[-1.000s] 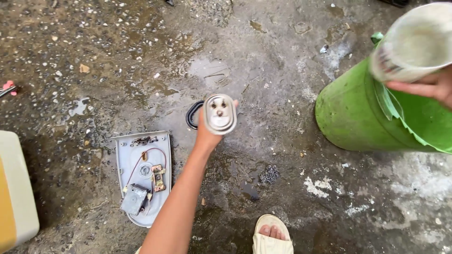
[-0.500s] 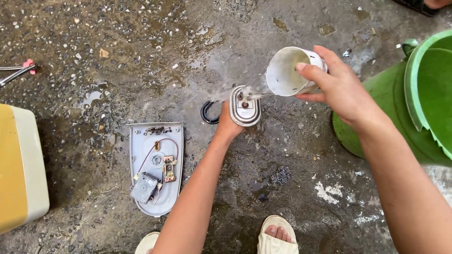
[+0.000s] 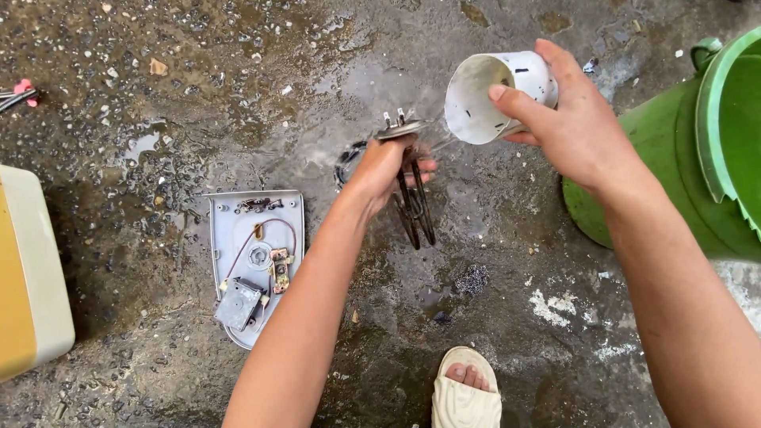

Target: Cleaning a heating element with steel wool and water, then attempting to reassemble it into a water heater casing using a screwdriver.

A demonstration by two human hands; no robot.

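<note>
Head view | left hand (image 3: 386, 168) grasps heating element (image 3: 414, 198) by its flange | right hand (image 3: 572, 123) grips tilted white cup (image 3: 485, 95) just right of it | green bucket (image 3: 674, 174) far right

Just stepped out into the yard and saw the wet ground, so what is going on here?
A person crouches over wet concrete. The left hand grips a heating element by its flange, rods pointing down. The right hand tips a white cup toward it. A grey panel with wiring lies on the ground by the left arm, and a green bucket stands to the right.
</note>
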